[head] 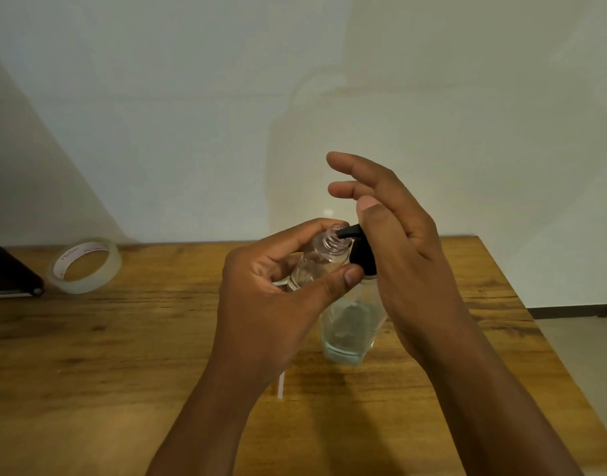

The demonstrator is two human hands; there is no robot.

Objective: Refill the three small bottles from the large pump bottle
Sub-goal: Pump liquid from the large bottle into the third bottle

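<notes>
Wooden tabletop (130,355) with a visible grain, set against a pale plain wall (192,97); a strip of floor shows past the table's right edge. Large pump bottle (350,333), clear and holding a shallow layer of clear liquid at its base, stands upright near the middle of the table. Its black pump head (360,252) points its nozzle to the left. Left hand (278,293) holds a small clear bottle (321,261), uncapped, with a threaded neck; thumb and curled fingers wrap the body, and the bottle is tilted so that its open mouth meets the tip of the nozzle. Whether the nozzle tip enters the mouth or only touches the rim cannot be told. Right hand (398,242) lies over the pump head from the right, its thumb on top of the head, the remaining fingers extended and relaxed above it, closed round nothing. Roll of clear adhesive tape (85,266) lies flat at the far left of the table, well apart from the bottles. Beside it, at the left frame edge, a dark flat object (10,269) is partly in view. A thin white stick-like item (281,384) lies on the table just beside the left wrist; its identity cannot be determined.
</notes>
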